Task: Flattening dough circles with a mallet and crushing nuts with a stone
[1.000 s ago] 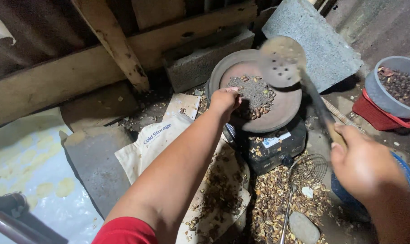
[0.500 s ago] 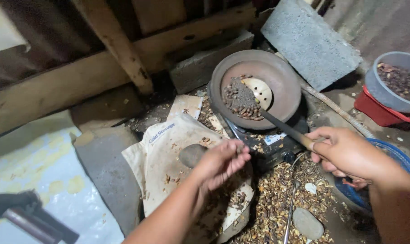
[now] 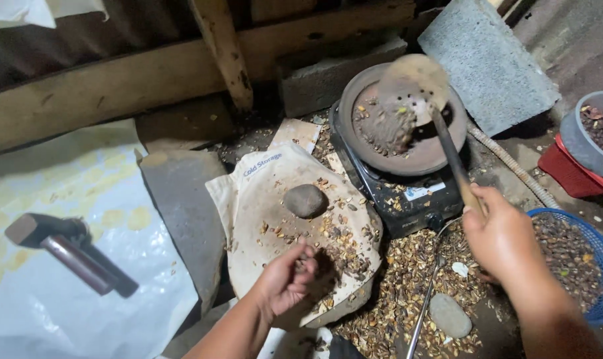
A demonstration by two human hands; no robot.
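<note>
On a dirt floor against a timber wall, a white sheet (image 3: 62, 266) covers the left side, with one hammer (image 3: 69, 252) lying on it. Two grey blocks (image 3: 487, 60) lean by the wall behind a black stove (image 3: 407, 196), which carries a single round pan (image 3: 407, 156) of dark seeds. A cloth sack (image 3: 261, 199) is draped over a flat slab beside the stove, strewn with shells and bearing one rounded stone (image 3: 305, 201); a second stone (image 3: 449, 315) lies among husks on the ground. To the right stand one blue basket (image 3: 594, 292), one grey bowl (image 3: 597, 136) and one red tub (image 3: 567, 173).

The right hand (image 3: 504, 242), arm stretched forward, clenches the handle of a perforated ladle (image 3: 414, 86), raised tilted above the pan. The left hand (image 3: 285, 279), fingers curled inward, pinches a few seeds at the sack's near edge, just below the first stone.
</note>
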